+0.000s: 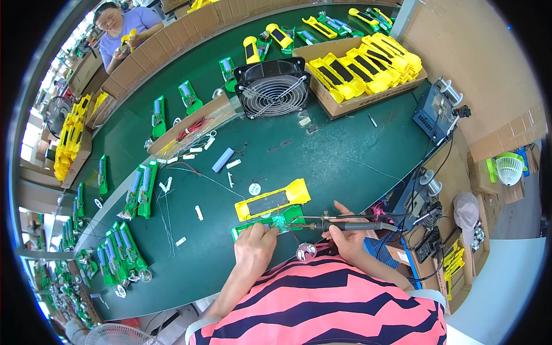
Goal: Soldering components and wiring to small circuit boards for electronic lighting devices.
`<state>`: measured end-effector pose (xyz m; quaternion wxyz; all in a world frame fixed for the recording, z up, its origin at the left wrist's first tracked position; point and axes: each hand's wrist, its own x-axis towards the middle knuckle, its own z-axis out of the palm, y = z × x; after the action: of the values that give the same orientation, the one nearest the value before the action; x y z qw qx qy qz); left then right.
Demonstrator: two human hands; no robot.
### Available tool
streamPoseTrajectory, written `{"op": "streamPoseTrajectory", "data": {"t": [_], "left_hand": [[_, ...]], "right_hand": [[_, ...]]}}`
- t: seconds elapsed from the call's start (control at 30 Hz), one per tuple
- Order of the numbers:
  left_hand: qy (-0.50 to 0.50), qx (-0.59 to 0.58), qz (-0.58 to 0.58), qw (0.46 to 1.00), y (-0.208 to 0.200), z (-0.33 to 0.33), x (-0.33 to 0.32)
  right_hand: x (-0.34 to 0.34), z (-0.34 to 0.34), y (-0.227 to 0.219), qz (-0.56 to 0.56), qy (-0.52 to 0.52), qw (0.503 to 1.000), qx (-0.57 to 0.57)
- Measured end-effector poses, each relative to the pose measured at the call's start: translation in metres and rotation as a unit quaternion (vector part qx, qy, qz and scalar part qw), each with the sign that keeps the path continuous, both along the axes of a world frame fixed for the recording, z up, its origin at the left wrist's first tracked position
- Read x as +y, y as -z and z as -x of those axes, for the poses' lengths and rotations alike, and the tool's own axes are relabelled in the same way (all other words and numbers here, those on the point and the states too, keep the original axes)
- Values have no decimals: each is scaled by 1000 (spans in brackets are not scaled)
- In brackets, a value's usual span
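My right hand grips a soldering iron with a thin metal feed tube along it. Its tip points left, over a green plastic housing near the table's front edge. My left hand is closed on the left part of that housing, with the fingertips partly hidden. Inside the housing, a blue cell and wires show beside a small circuit board. A round silver lamp reflector hangs on wires at its near side. Just beyond lies a yellow housing with a dark panel.
A black fan stands beyond, beside a carton of yellow housings. Green assemblies line the left. A loose blue cell and white connectors lie mid-table. Soldering stations with cables stand right. A co-worker sits across the cardboard barrier.
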<state>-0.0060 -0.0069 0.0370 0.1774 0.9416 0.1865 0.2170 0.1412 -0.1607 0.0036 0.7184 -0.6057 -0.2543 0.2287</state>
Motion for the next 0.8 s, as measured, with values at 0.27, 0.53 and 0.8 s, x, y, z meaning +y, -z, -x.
{"op": "streamPoseTrajectory", "data": {"t": [0.27,0.53,0.8], "left_hand": [[0,9,4,1000,-1,-2,-3],[-186,12,48,981,-4,-8,52],[-207,-48,39,976,20,15,46]], "right_hand": [[-2,-3,3,-15,-9,1000,-15],[-10,-13,-2,-45,0,999,-30],[-5,-51,-20,-35,33,982,-185]]}}
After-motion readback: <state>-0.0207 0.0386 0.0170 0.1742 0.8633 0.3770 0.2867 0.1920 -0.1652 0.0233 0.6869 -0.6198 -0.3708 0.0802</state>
